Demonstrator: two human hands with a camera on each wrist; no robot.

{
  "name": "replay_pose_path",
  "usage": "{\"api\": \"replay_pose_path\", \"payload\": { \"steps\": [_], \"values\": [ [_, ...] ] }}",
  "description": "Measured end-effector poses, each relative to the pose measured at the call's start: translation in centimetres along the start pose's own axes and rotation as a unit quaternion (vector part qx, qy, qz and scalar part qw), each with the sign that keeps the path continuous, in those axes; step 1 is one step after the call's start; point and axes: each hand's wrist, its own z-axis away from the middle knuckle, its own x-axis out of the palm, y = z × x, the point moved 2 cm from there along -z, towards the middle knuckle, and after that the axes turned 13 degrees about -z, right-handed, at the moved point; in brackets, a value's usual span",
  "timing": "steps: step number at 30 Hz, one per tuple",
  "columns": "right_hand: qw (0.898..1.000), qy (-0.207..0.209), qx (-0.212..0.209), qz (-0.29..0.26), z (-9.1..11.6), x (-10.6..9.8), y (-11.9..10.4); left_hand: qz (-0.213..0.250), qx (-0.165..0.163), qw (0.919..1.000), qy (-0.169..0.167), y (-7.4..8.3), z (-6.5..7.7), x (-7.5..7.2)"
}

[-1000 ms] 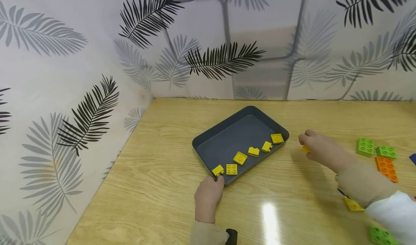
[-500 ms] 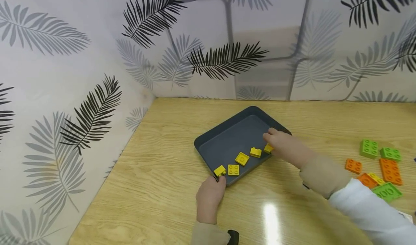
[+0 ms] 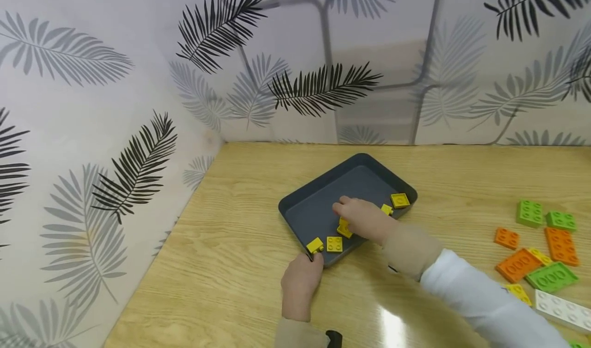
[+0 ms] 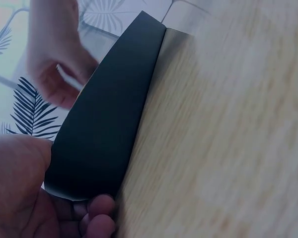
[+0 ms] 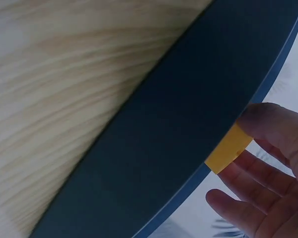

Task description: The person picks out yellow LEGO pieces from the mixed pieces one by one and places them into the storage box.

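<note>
A dark grey tray (image 3: 318,199) lies slanted on the wooden table. My left hand (image 3: 302,278) grips its near corner; the left wrist view has thumb and fingers at the end of the dark tray wall (image 4: 99,114). Over the tray's near long side, my right hand (image 3: 367,219) pinches a yellow toy brick (image 5: 229,151) between thumb and fingers. Beneath those fingertips is another yellow brick (image 3: 344,230), partly covered. Along the same side lie a yellow brick (image 3: 315,245) at the left corner, a studded one (image 3: 334,244), and an upturned one (image 3: 399,200) at the right.
Right of the tray, loose bricks lie on the table: green (image 3: 530,213), small orange (image 3: 507,238), long orange (image 3: 562,246), upturned green (image 3: 551,277) and long white (image 3: 563,309) among them. A leaf-patterned curtain (image 3: 231,107) borders the table's back and left.
My right hand has come in from right of the tray, carrying a yellow brick past the right corner to the tray's middle. My left hand stays on the corner.
</note>
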Motion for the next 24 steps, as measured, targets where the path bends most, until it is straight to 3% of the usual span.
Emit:
{"api": "replay_pose_path", "payload": {
  "steps": [7,14,16,24],
  "values": [
    [0.999,-0.004,-0.024,0.023,-1.5,1.4,-1.6,0.003,0.002,1.0000,-0.006,0.0,-0.1,0.6],
    [0.998,-0.056,0.012,0.024,-2.1,2.3,-2.4,-0.002,0.004,1.0000,-0.007,0.0,0.0,0.9],
    [0.998,-0.062,0.022,0.021,-1.9,2.1,-2.3,-0.006,0.003,1.0000,-0.003,0.1,0.0,0.9],
    [0.999,-0.023,0.025,-0.007,0.9,-0.8,-0.4,-0.015,-0.002,0.9999,0.008,0.0,-0.1,0.2]
  ]
}}
